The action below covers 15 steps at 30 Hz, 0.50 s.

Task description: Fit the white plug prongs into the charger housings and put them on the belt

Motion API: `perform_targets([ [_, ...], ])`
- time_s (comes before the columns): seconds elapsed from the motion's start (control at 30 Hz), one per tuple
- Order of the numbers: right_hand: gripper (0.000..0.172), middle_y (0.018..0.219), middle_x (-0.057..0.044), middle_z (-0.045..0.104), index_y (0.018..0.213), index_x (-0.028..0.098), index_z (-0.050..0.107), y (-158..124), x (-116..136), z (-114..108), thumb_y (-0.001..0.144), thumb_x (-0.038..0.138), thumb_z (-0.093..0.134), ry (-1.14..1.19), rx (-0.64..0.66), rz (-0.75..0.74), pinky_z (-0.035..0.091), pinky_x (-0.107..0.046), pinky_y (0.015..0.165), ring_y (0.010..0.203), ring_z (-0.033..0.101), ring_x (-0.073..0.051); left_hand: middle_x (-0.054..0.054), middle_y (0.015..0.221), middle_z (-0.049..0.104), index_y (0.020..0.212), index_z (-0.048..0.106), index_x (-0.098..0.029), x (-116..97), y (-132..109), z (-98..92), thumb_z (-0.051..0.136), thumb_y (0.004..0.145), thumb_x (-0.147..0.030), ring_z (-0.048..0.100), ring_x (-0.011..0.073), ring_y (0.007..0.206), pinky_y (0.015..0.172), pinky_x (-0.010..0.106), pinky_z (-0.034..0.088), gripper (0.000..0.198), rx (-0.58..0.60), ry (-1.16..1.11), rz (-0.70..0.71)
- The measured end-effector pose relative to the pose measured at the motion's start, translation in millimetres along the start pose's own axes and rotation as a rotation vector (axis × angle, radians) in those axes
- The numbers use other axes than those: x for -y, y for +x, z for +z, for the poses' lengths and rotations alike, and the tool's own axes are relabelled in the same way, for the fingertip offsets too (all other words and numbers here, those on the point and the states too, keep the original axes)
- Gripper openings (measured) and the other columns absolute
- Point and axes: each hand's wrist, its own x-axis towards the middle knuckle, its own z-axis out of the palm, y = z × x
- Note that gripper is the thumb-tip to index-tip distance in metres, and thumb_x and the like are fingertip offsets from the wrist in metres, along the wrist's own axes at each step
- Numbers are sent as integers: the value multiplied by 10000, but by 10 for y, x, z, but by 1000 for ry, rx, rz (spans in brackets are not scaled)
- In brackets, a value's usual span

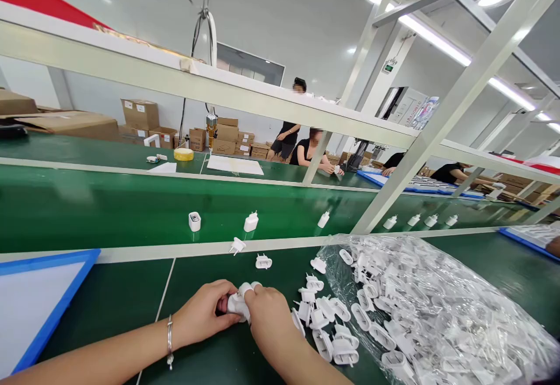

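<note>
My left hand (205, 312) is closed around the lower left side of a white plastic plug charger (237, 305), mostly hidden by fingers. From the right, my right hand (272, 317) grips the same piece, with white covers on its fingertips. Just right of that hand lies a loose pile of white two-pin plug covers (322, 314), some on their sides. Beyond my hands, one plug cover (263, 261) rests on the green table and another (237, 246) sits on the pale rail.
A clear plastic bag (437, 315) full of plug covers spreads on the right. On the green conveyor belt (109, 210) stand several white chargers (251, 221). A blue-edged tray (56, 309) lies at left. A slanted metal post (441, 105) rises at right; people sit across the line.
</note>
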Motion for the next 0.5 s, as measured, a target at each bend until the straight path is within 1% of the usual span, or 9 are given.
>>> perform_targets([
  [0.07,163,860,-97,627,896,163,600,-11,-9,46,771,58,589,3,-24,-8,441,-290,665,761,636,-232,5,772,543,824,554,-195,-17,-9,6,590,764,-322,488,143,655,592,235,387,146,-13,23,18],
  [0.13,148,868,-96,633,907,161,603,-16,-44,28,787,75,588,25,-20,-26,429,-283,639,755,637,-234,3,755,537,806,546,-196,-36,-12,-1,560,782,-300,494,147,660,595,235,375,107,-10,67,23],
  [0.23,122,876,-65,647,916,176,612,-24,-133,-116,803,129,608,55,-10,-76,401,-259,592,756,637,-227,0,741,537,803,549,-195,-57,-8,-23,558,795,-303,512,157,680,609,238,367,109,7,126,7],
  [0.3,141,871,-44,657,934,190,619,-25,-196,-242,797,158,629,60,-8,-109,398,-250,593,774,638,-224,2,758,556,839,566,-195,-64,-8,-25,576,790,-322,524,163,691,614,239,369,136,10,143,-10],
  [0.4,260,959,-52,662,1085,212,610,34,-290,-384,826,191,612,53,-27,-113,424,-263,663,860,635,-232,9,785,585,889,589,-192,-71,-11,-13,595,778,-324,540,167,691,618,241,378,173,15,154,-25],
  [0.47,292,1035,-86,647,1149,196,594,132,-362,-413,857,186,572,37,-53,-74,436,-292,738,935,619,-251,12,798,604,894,606,-192,-75,8,-41,615,757,-316,556,170,690,624,241,385,185,29,172,-5],
  [0.5,292,1051,-107,640,1143,174,599,192,-403,-403,855,156,560,27,-63,-43,436,-305,766,962,610,-261,14,803,613,889,614,-194,-75,33,-84,624,749,-319,567,174,694,630,242,390,188,34,190,13],
])
